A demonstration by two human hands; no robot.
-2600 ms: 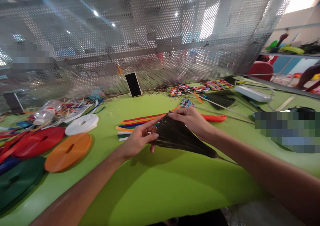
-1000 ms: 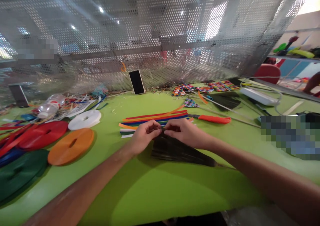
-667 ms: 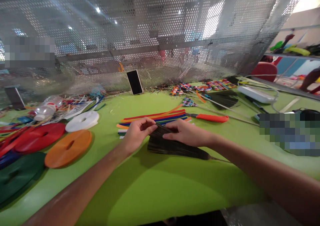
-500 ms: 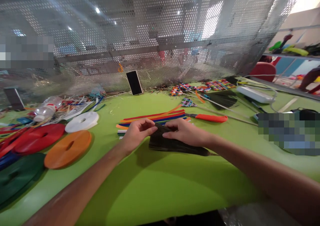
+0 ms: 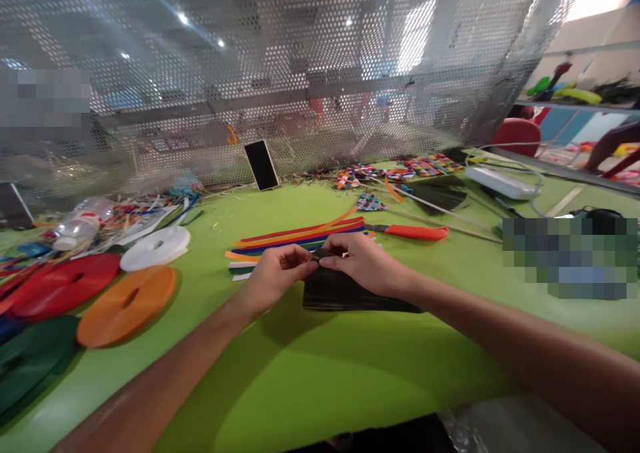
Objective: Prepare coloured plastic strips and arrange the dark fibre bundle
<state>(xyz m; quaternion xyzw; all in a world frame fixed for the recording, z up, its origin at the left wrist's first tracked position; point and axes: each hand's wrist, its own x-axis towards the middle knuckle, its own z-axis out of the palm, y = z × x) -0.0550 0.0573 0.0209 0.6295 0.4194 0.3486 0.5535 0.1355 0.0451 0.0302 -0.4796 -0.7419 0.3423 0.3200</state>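
Note:
A dark, finely ribbed leaf-like sheet (image 5: 345, 293) is held just above the green table (image 5: 300, 386). My left hand (image 5: 280, 269) pinches its upper left corner between thumb and fingers. Close beside, my right hand (image 5: 363, 263) grips the same top edge, thumb tip almost meeting the left one. Behind both hands lie flat coloured strips (image 5: 300, 234) in red, orange, blue, green and white, partly covered by my fingers. A tool with an orange-red handle (image 5: 417, 231) rests just beyond my right hand.
Rolls of orange (image 5: 127, 306), white (image 5: 156, 247), red (image 5: 67, 285) and green tape (image 5: 35, 359) lie at left, near a plastic bottle (image 5: 75, 229). A phone (image 5: 261, 165) leans against the perforated metal screen (image 5: 300, 73). Woven colourful pieces (image 5: 373, 202) and another dark sheet (image 5: 440, 194) lie behind.
My right hand has shifted left along the sheet's top edge, so both hands' fingertips now meet at its corner. The whole view has moved slightly.

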